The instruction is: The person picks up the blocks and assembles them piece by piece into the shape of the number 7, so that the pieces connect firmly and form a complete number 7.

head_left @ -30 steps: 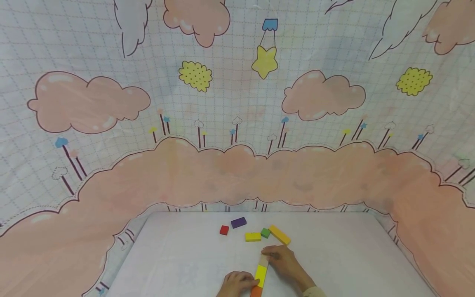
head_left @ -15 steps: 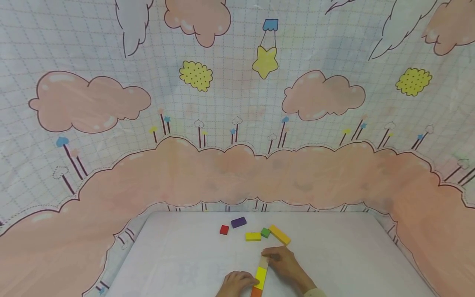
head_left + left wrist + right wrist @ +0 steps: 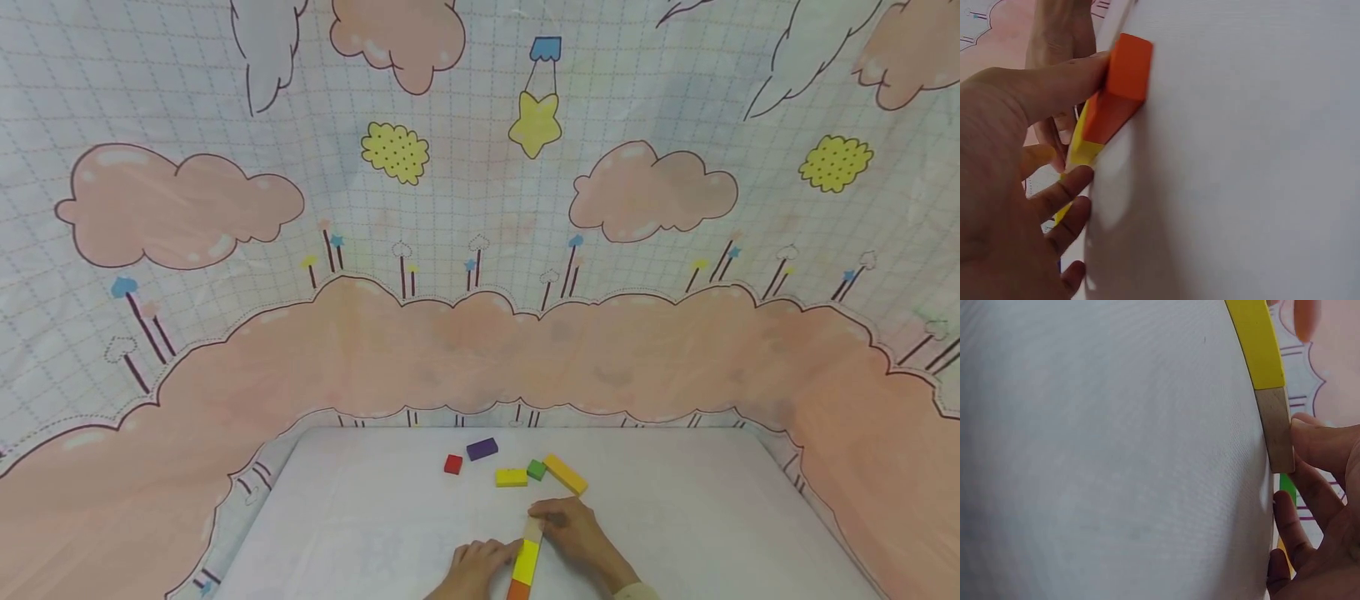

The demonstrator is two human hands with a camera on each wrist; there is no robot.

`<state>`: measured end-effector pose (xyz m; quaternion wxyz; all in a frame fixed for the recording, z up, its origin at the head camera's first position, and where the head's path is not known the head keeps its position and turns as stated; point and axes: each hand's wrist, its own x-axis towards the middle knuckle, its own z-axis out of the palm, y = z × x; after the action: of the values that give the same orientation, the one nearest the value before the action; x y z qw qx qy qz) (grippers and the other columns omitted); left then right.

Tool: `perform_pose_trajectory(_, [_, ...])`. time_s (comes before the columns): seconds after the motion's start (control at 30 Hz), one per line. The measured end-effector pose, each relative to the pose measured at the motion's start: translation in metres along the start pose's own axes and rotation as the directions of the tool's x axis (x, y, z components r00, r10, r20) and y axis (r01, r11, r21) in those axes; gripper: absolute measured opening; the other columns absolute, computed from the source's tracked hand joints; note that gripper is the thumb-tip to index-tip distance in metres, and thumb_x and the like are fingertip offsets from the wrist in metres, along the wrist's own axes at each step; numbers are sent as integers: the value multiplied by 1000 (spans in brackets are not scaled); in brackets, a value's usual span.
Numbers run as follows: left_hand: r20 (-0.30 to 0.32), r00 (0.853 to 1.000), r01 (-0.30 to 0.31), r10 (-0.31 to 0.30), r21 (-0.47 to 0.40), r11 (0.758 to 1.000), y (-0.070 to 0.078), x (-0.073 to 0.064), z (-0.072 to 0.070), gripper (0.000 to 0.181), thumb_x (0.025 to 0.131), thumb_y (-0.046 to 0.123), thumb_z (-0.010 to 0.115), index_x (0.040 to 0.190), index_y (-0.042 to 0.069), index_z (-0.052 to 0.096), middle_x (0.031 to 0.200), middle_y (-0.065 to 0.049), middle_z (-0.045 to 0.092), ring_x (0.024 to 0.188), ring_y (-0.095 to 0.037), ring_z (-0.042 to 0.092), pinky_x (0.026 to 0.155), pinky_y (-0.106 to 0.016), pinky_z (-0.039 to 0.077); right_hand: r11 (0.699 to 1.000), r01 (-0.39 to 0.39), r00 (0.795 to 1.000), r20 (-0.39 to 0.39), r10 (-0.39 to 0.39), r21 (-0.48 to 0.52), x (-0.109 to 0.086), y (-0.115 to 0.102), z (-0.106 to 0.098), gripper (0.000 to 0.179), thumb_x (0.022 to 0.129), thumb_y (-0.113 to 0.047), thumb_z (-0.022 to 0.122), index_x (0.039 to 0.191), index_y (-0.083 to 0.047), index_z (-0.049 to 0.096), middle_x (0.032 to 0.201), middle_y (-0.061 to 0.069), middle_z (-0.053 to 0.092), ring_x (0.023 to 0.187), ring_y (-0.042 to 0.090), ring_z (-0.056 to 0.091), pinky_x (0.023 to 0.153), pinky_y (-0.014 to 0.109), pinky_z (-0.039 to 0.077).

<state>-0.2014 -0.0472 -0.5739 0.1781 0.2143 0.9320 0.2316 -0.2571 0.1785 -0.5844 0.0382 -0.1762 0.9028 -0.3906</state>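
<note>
A row of blocks lies end to end on the white table: an orange block (image 3: 518,590) nearest, a yellow block (image 3: 526,563) in the middle, a plain wooden block (image 3: 533,528) farthest. From the left, my left hand (image 3: 474,570) touches the row near the joint between yellow and wood. In the left wrist view its thumb lies by the orange block (image 3: 1124,81), the other fingers spread apart. At the far end, my right hand (image 3: 576,533) pinches the wooden block (image 3: 1275,428), thumb along its side and index finger at its end face.
Beyond the hands lie a red cube (image 3: 453,464), a purple block (image 3: 482,449), another yellow block (image 3: 512,477), a green cube (image 3: 536,470) and a long orange-yellow block (image 3: 566,474). A cloud-patterned cloth (image 3: 480,350) rises behind the table (image 3: 337,517).
My left hand has slid away from me along the yellow block, up to its joint with the wooden one. The row has shifted slightly toward me since the first frame; my right hand barely moves.
</note>
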Motion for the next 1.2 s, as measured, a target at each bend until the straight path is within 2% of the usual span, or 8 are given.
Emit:
perform_pose_trajectory(0.13, [48,998,25,-27,30,999,2,6,-5,81,75,63,74,146,41,41,105,14,56,93,-10,45,100,-47,40,1000,-9,1000,10,8,21,-1,-1,0,23,89,-12,67,109,-21,74,117,2,73,117,34,62,101,62,41])
perform_pose_trajectory(0.33, [96,993,65,-69,40,997,8,9,-13,82,71,61,79,143,46,42,99,10,56,90,-14,45,95,-46,45,999,31,1000,4,-31,22,-2,-4,-1,21,89,-12,69,108,-20,75,115,3,73,114,33,64,98,60,44])
perform_pose_trajectory(0.57, [99,989,108,-114,62,992,10,15,-15,86,65,62,82,140,52,43,106,8,59,94,-21,46,89,-51,50,999,37,999,-10,-36,24,-3,-6,-1,21,88,-11,68,107,-19,75,115,3,73,114,33,65,98,60,45])
perform_pose_trajectory(0.8, [120,984,118,-132,115,986,13,19,-17,83,65,61,83,139,51,46,105,8,58,92,-18,46,93,-51,48,1000,9,1000,-5,-9,14,-3,-4,-1,23,89,-12,68,108,-22,75,116,2,73,115,31,64,99,60,45])
perform_pose_trajectory(1.07, [137,975,165,-176,91,982,17,21,-18,83,62,62,84,137,52,48,108,5,59,93,-25,48,90,-58,50,1000,-10,1000,14,10,28,1,0,-3,23,89,-10,68,108,-22,75,116,1,73,116,33,63,100,62,43])
perform_pose_trajectory(1.2, [138,975,159,-174,114,981,17,21,-19,84,62,63,83,137,53,47,110,6,58,95,-25,48,90,-59,49,999,-30,999,33,29,19,3,0,-3,23,89,-10,67,108,-22,75,116,1,73,116,33,63,101,63,42])
